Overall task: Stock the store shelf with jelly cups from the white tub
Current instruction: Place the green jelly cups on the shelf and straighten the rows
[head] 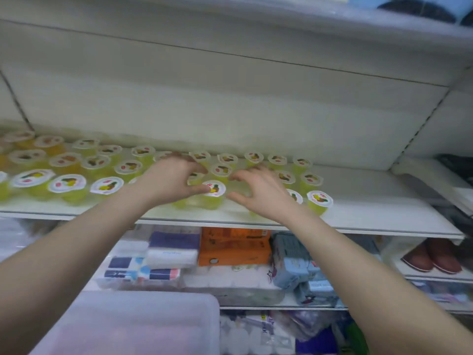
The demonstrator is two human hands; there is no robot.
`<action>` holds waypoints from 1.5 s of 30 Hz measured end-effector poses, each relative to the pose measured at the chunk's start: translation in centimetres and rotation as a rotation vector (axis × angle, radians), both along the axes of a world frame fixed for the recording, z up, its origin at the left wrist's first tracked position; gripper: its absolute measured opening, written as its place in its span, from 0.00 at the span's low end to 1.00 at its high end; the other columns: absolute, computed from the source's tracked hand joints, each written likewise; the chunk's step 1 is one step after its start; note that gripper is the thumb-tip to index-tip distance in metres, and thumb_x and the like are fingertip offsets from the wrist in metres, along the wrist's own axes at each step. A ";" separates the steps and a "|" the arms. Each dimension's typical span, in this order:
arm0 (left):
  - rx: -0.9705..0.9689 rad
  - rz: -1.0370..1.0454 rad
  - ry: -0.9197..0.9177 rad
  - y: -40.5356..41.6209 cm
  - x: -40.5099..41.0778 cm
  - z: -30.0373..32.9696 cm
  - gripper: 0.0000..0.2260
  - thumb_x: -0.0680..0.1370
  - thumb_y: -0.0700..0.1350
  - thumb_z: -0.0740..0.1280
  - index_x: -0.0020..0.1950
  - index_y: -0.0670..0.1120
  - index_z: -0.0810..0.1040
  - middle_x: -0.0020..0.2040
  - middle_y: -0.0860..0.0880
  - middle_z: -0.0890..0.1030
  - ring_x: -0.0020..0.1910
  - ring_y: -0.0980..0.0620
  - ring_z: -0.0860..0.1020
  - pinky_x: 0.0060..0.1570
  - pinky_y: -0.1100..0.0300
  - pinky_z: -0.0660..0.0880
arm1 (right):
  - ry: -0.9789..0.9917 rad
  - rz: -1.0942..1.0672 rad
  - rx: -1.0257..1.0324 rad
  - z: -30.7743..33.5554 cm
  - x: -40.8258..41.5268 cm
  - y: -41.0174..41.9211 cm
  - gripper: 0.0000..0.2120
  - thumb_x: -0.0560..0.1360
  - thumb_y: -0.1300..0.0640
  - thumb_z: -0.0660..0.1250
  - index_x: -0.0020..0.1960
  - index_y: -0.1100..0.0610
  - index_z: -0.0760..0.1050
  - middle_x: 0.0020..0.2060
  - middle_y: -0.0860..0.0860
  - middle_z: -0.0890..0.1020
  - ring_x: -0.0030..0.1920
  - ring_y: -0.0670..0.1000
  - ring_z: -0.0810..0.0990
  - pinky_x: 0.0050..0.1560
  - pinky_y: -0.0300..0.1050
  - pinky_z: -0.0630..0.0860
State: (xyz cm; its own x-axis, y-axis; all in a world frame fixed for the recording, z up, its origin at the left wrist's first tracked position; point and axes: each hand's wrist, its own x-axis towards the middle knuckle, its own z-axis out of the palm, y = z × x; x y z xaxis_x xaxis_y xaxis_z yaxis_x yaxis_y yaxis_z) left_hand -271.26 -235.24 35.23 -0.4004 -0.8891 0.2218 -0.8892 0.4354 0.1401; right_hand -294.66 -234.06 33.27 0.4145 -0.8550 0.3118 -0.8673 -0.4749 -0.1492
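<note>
Rows of small yellow-green plastic jelly cups (212, 194) with white fruit-printed lids stand on the white metal shelf (371, 201). Above them, the left hand (171, 179) and right hand (258, 192) hover, fingers spread and loosely curled, gripping nothing. The white plastic tub (143, 321) sits below the shelf.

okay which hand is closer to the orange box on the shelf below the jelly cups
Left, by a small margin in this view. The left hand is above the orange box and to its left; the right hand is above it and to its right. Neither touches it.
</note>
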 end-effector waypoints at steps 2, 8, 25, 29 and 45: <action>-0.032 0.000 -0.034 0.7 0.7 -0.6 0.26 0.70 0.67 0.66 0.62 0.55 0.78 0.60 0.50 0.79 0.58 0.45 0.74 0.56 0.54 0.72 | 0.014 -0.003 0.018 -0.6 1.7 0.4 0.23 0.73 0.38 0.66 0.64 0.47 0.74 0.60 0.49 0.80 0.63 0.55 0.72 0.61 0.53 0.68; -0.105 0.061 -0.133 1.9 2.2 -1.6 0.27 0.72 0.62 0.68 0.68 0.54 0.73 0.61 0.48 0.76 0.60 0.44 0.71 0.58 0.52 0.70 | 0.057 -0.050 0.023 -1.5 4.4 0.6 0.23 0.72 0.41 0.68 0.65 0.49 0.73 0.62 0.51 0.78 0.64 0.57 0.71 0.61 0.54 0.68; -0.153 0.032 0.003 2.3 -0.6 -3.9 0.21 0.72 0.56 0.71 0.61 0.48 0.78 0.52 0.46 0.81 0.54 0.43 0.74 0.53 0.54 0.69 | 0.133 -0.157 -0.007 -0.4 1.9 2.0 0.17 0.73 0.41 0.66 0.58 0.48 0.74 0.54 0.51 0.81 0.63 0.56 0.70 0.58 0.51 0.63; -0.190 0.025 -0.028 2.0 -0.5 -4.2 0.20 0.70 0.57 0.72 0.57 0.47 0.80 0.50 0.45 0.82 0.52 0.41 0.75 0.52 0.52 0.72 | 0.133 -0.150 -0.024 -0.6 1.8 1.8 0.18 0.73 0.39 0.67 0.57 0.48 0.75 0.54 0.51 0.81 0.63 0.56 0.70 0.58 0.52 0.63; -0.017 0.231 -0.129 -3.8 0.1 -0.1 0.24 0.71 0.67 0.63 0.61 0.56 0.77 0.58 0.50 0.78 0.63 0.46 0.68 0.62 0.57 0.66 | 0.088 -0.279 0.182 1.0 4.8 -6.1 0.18 0.75 0.39 0.62 0.59 0.47 0.74 0.51 0.51 0.81 0.60 0.56 0.72 0.58 0.50 0.66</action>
State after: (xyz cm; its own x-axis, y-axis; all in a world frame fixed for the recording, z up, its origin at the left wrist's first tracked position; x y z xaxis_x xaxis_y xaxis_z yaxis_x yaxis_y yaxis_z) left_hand -271.19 -239.01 35.10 -0.2132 -0.9568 0.1976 -0.9754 0.2202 0.0136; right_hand -289.83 -240.17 34.26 0.1752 -0.9775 0.1174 -0.9734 -0.1899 -0.1281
